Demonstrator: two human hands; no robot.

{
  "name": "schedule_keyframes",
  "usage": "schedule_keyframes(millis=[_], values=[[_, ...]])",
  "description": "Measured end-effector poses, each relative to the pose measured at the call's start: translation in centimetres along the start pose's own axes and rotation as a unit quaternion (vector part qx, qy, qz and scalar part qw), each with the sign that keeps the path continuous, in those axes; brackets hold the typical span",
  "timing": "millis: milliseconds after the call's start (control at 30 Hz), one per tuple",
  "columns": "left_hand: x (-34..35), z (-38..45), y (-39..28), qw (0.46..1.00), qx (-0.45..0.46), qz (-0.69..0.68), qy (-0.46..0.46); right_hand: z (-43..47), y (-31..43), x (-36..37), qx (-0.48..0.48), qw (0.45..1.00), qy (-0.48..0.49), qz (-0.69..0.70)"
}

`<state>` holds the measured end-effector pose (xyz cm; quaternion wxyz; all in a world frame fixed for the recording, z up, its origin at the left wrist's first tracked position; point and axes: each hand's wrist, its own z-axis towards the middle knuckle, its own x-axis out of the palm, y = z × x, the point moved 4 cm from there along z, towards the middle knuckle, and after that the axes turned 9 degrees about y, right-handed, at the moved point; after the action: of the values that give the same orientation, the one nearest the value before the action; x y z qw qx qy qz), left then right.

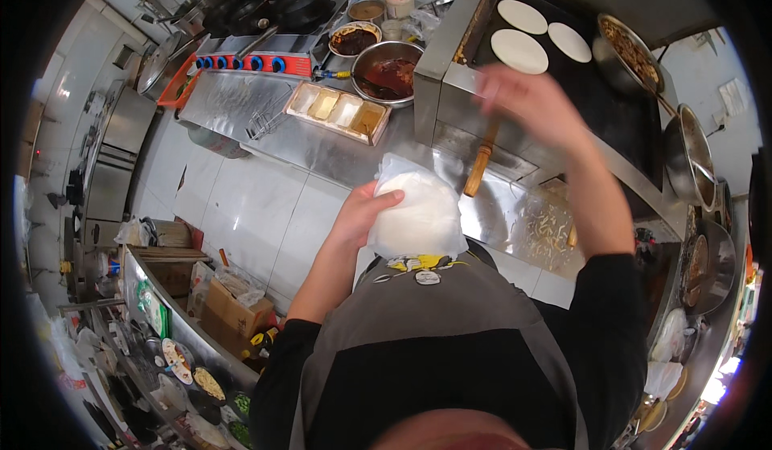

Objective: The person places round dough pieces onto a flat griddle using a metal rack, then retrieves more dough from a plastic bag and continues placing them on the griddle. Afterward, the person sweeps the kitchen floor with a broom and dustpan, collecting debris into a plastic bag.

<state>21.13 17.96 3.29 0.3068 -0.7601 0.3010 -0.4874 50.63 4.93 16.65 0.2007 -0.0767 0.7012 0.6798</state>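
Observation:
My left hand [365, 212] holds a stack of round white dough sheets [416, 209] with translucent film between or around them, thumb on top, in front of the apron. Blurred by motion, my right hand [525, 103] is over the front edge of the black griddle [621, 118]; whether its fingers hold anything cannot be told. Three pale dough rounds lie flat on the griddle: one at the back left [522, 16], one at the right [569, 42] and one nearest my right hand [519, 51]. A wooden-handled tool [480, 163] lies below that hand.
A seasoning tray with compartments [338, 112], a wire rack [268, 118] and a steel bowl of red sauce [389, 73] stand on the steel counter. A gas stove [253, 58] with black pans is at the back left. Steel bowls of food [627, 52] line the griddle's right side.

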Motion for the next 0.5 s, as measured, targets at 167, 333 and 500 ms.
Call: schedule_keyframes(millis=[167, 333, 500], values=[[1.4, 1.9, -0.1, 0.996, -0.013, 0.081, 0.040, -3.5, -1.6, 12.7, 0.107, 0.993, -0.021, -0.039], [3.6, 4.0, 0.3, 0.983, -0.038, 0.135, 0.120, -7.8, -1.8, 14.0, 0.046, 0.931, -0.260, -0.252], [5.0, 6.0, 1.9, 0.975, -0.051, 0.148, 0.161, -12.1, -0.4, 14.7, 0.034, 0.938, -0.277, -0.205]])
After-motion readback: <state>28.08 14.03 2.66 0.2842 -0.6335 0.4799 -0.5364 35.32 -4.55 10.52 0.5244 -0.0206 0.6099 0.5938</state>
